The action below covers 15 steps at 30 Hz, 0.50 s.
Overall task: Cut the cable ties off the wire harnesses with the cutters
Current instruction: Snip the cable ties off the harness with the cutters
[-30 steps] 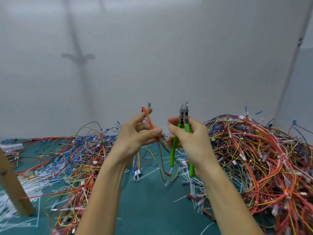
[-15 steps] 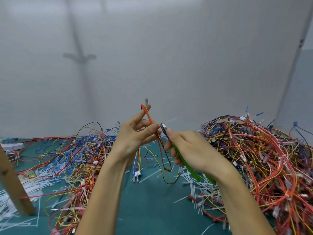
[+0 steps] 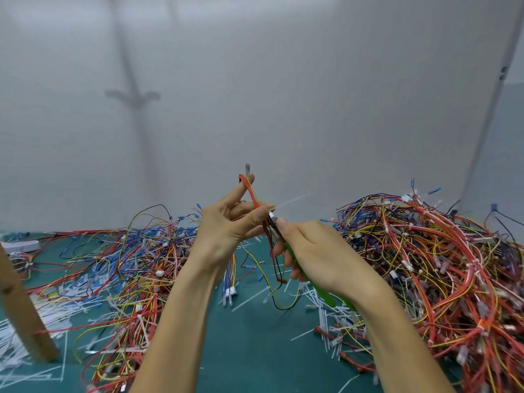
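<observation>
My left hand [image 3: 229, 228] pinches a thin wire harness [image 3: 251, 191] of red and yellow wires, holding it upright above the table. Its loose ends hang down to the green mat. My right hand [image 3: 320, 256] grips the green-handled cutters [image 3: 323, 293], and their metal jaws [image 3: 272, 218] touch the harness just below my left thumb. A white cable tie tail [image 3: 292, 200] sticks out to the right at that spot. Whether the jaws are closed on the tie is hidden.
A tall tangle of harnesses [image 3: 425, 265] fills the right of the green mat [image 3: 249, 350]. A flatter spread of wires [image 3: 113, 265] lies left. Cut white ties [image 3: 326, 316] litter the middle and left. A wooden post [image 3: 19, 307] stands at the left edge.
My right hand swung the cutters from upright to pointing left and brought the jaws against the harness. My left hand lifted the harness slightly.
</observation>
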Each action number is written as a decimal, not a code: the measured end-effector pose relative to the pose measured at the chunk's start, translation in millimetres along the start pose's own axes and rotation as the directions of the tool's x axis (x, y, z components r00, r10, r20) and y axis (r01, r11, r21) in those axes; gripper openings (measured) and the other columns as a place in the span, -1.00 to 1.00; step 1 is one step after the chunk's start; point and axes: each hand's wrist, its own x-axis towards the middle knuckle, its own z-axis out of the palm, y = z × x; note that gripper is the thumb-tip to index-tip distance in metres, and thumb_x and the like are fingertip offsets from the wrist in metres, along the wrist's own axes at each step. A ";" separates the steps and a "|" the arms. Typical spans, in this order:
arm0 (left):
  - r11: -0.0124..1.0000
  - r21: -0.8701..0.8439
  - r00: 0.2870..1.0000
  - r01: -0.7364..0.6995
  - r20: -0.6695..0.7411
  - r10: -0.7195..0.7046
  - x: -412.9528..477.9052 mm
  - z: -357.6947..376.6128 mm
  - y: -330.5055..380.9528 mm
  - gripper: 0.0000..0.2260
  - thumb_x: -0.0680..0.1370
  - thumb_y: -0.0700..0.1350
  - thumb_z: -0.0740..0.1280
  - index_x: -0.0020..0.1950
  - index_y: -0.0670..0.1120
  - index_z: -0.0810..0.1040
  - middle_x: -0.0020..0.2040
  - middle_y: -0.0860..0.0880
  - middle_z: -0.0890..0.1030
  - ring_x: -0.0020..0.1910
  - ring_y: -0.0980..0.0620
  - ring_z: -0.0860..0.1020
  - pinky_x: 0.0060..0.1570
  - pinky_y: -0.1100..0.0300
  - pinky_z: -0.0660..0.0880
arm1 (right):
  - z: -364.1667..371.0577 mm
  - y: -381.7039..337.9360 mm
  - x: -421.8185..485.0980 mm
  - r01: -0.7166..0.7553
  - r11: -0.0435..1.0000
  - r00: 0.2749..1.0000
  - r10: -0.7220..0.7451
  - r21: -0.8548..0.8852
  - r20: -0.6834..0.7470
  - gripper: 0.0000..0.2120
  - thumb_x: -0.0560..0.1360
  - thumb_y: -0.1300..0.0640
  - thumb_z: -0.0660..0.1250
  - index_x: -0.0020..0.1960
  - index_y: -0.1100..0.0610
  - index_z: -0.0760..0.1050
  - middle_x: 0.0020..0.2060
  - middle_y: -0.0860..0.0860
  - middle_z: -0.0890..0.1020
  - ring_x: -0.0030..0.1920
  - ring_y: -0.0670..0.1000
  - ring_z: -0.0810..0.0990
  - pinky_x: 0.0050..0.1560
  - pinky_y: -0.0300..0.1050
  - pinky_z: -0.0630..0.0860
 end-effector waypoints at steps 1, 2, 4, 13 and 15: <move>1.000 -0.001 1.000 0.000 0.003 0.000 0.3 0.3 0.0 -0.33 0.37 -0.10 0.47 0.47 0.00 0.39 -0.09 -0.01 0.72 -0.13 0.13 0.66 -0.15 0.28 0.58 | 0.0 0.0 0.0 -0.001 1.000 1.000 0.001 0.001 -0.003 -0.46 0.65 -0.18 0.03 -0.21 0.12 0.59 -0.31 0.13 0.66 -0.39 0.04 0.65 -0.19 0.02 0.58; 1.000 0.000 1.000 0.002 0.005 -0.002 0.4 0.6 0.0 -0.33 0.37 -0.09 0.47 0.47 0.01 0.39 -0.09 -0.01 0.72 -0.12 0.13 0.66 -0.14 0.28 0.58 | -0.1 0.3 -0.1 -0.001 1.000 1.000 0.001 0.001 -0.006 -0.47 0.65 -0.18 0.04 -0.21 0.12 0.59 -0.31 0.14 0.66 -0.39 0.04 0.65 -0.18 0.04 0.58; 1.000 0.006 1.000 0.004 0.008 -0.004 0.4 1.2 0.2 -0.33 0.37 -0.08 0.47 0.47 0.01 0.39 -0.09 -0.01 0.72 -0.11 0.13 0.65 -0.13 0.27 0.58 | 0.3 0.5 0.0 0.004 1.000 1.000 -0.005 -0.006 -0.015 -0.46 0.65 -0.17 0.04 -0.24 0.11 0.59 -0.36 0.11 0.63 -0.42 0.04 0.64 -0.17 0.08 0.59; 1.000 -0.008 1.000 0.010 0.001 -0.010 -0.9 2.9 0.5 -0.32 0.34 -0.07 0.46 0.46 -0.02 0.40 -0.22 0.07 0.66 -0.17 0.17 0.64 -0.19 0.30 0.58 | 1.5 -0.8 0.7 0.016 1.000 0.998 -0.016 0.008 -0.058 -0.44 0.63 -0.20 0.09 -0.34 0.10 0.56 -0.50 -0.02 0.53 -0.47 -0.04 0.50 -0.17 0.13 0.59; 1.000 -0.010 1.000 0.013 0.002 -0.013 -0.9 3.3 0.0 -0.33 0.35 -0.08 0.46 0.46 -0.03 0.41 -0.26 0.08 0.64 -0.18 0.16 0.63 -0.16 0.29 0.58 | 1.8 -0.7 0.7 0.016 1.000 0.998 -0.016 0.009 -0.065 -0.44 0.63 -0.20 0.09 -0.35 0.10 0.56 -0.50 -0.02 0.52 -0.48 -0.05 0.49 -0.18 0.10 0.58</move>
